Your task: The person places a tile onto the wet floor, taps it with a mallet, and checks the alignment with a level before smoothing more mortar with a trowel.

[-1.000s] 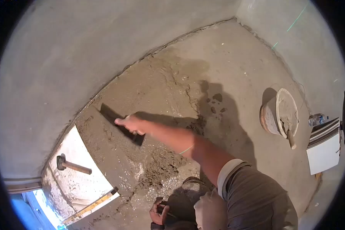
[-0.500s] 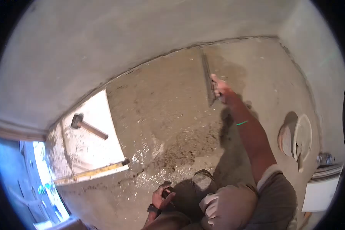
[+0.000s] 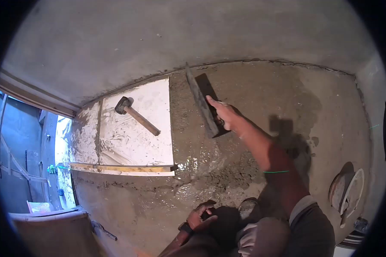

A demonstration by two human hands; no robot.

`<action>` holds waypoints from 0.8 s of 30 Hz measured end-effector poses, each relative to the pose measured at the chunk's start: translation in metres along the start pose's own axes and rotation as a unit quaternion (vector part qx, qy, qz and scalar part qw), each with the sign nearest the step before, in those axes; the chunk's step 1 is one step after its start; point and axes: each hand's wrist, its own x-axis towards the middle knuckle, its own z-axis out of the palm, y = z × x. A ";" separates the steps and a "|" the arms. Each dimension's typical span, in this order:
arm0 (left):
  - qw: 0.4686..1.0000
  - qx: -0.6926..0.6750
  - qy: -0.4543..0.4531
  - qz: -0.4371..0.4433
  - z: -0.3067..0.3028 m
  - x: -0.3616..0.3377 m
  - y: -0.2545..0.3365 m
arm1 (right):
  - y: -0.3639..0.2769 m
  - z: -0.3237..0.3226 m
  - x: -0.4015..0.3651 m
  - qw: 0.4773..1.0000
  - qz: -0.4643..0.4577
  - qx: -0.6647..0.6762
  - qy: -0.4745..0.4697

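My right hand [image 3: 225, 115] is closed round the handle of a long, flat plastering trowel [image 3: 198, 103]. The trowel's blade is tilted up on one edge over the wet mortar [image 3: 240, 94], close to the white tile's right side. Down by my knee, my left hand [image 3: 198, 217] has its fingers curled; a dark patch shows between them, and I cannot make out what it is. A white tile [image 3: 150, 100] smeared with mortar lies at the left. On it rests a hammer [image 3: 139, 120] with a black head and a wooden handle.
A yellowish level [image 3: 124, 168] lies along the tiles' near edge. At the right, a round pale container [image 3: 352, 192] stands near the wall. Rough, lumpy mortar [image 3: 231, 173] lies before my knees. A grey wall [image 3: 193, 34] runs along the far side, and a doorway opens at left.
My right hand has moved the trowel left across the mortar, from the middle of the patch to near the white tile. The camera view has turned left. My left hand stays low by the knee.
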 end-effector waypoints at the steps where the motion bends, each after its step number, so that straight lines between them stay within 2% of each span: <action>1: 1.000 0.001 0.001 -0.002 -0.001 -0.002 0.000 | 0.002 0.013 0.011 1.000 0.001 0.001 -0.002; 3: 1.000 -0.004 -0.007 -0.020 -0.001 -0.004 -0.001 | 0.002 0.034 0.034 0.999 0.034 -0.019 -0.012; 4: 0.998 -0.008 0.036 0.052 0.001 0.000 -0.004 | -0.001 0.044 0.039 0.999 0.042 -0.026 -0.004; 7: 1.000 0.006 0.017 0.002 0.001 -0.003 -0.004 | 0.005 0.074 0.061 0.999 0.029 0.015 -0.011; 9: 1.000 0.015 0.015 0.021 0.000 -0.001 -0.005 | 0.001 0.093 0.058 0.999 0.021 0.031 -0.003; 11: 0.996 -0.008 0.028 0.086 0.000 0.000 -0.009 | 0.008 0.102 0.075 1.000 0.023 0.020 0.005; 12: 0.996 -0.007 0.024 0.086 -0.001 -0.002 -0.009 | 0.011 0.105 0.081 0.999 0.022 0.029 0.003; 14: 1.000 -0.016 -0.025 -0.001 -0.004 -0.004 -0.004 | 0.008 0.108 0.083 0.999 0.023 0.038 0.010; 17: 0.999 -0.012 -0.038 -0.017 -0.004 -0.003 -0.005 | 0.012 0.100 0.094 0.998 0.020 0.043 0.034; 19: 0.999 -0.002 -0.040 -0.007 -0.004 -0.001 -0.004 | 0.013 0.091 0.097 0.999 0.010 -0.004 0.053; 24: 0.999 0.016 -0.031 0.013 0.000 -0.002 -0.013 | 0.011 0.067 0.086 0.995 -0.018 0.021 0.096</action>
